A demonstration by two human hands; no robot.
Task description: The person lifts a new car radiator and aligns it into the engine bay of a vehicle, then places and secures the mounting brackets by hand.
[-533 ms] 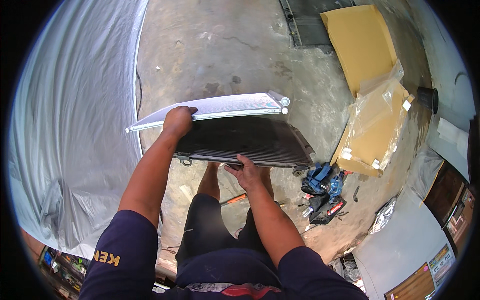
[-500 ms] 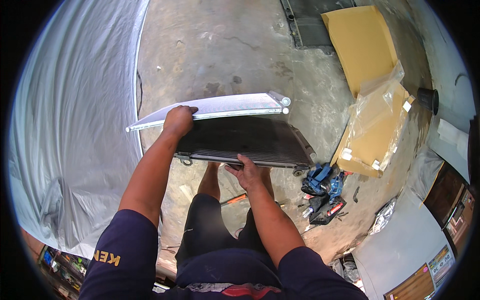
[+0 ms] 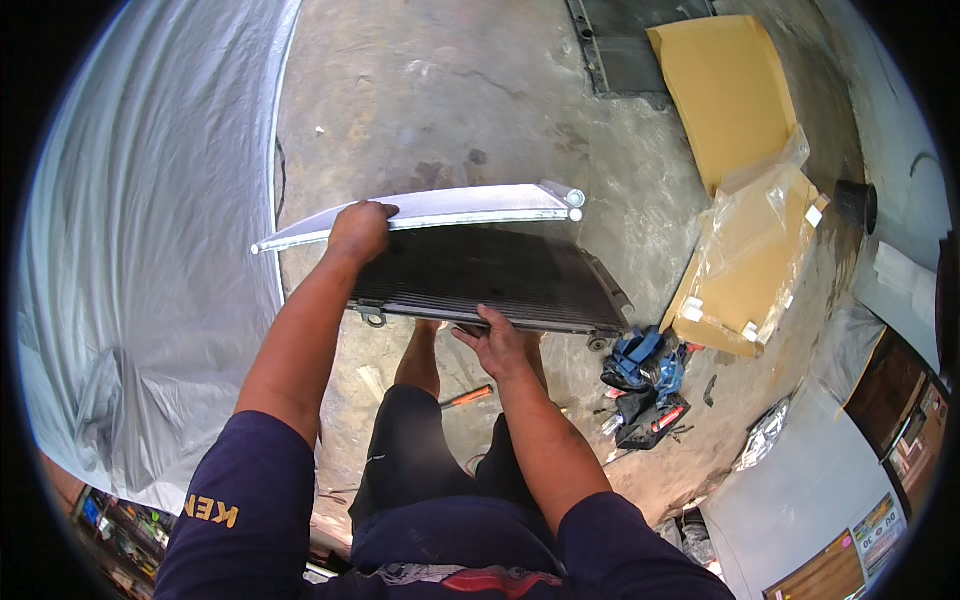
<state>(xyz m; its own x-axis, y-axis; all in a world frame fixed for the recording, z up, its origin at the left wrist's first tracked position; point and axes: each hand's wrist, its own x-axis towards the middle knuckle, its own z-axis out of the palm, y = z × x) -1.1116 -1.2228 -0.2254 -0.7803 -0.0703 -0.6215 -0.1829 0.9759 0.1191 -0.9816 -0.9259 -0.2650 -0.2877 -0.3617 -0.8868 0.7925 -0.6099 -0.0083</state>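
Note:
My left hand (image 3: 362, 232) grips the near edge of a silver finned panel (image 3: 470, 200), like a radiator, with round tube ends at its right. Just below and nearer to me, a similar black finned panel (image 3: 480, 265) is held at its lower edge by my right hand (image 3: 492, 342), thumb over the rim. The black panel has a bracket at each lower corner; its upper edge is partly hidden behind the silver one and my left hand.
Grey sheeting (image 3: 150, 200) covers the left side. Cardboard sheets (image 3: 720, 90) and clear plastic (image 3: 745, 230) lie at the right, near a black bucket (image 3: 855, 205). Another dark panel (image 3: 625, 50) is beyond. Blue and black bags with tools (image 3: 645, 375) and an orange-handled tool (image 3: 465, 397) lie on the floor.
My left hand and the silver panel have risen slightly away from me and a little rightward. The black panel and my right hand have shifted slightly up in the picture too.

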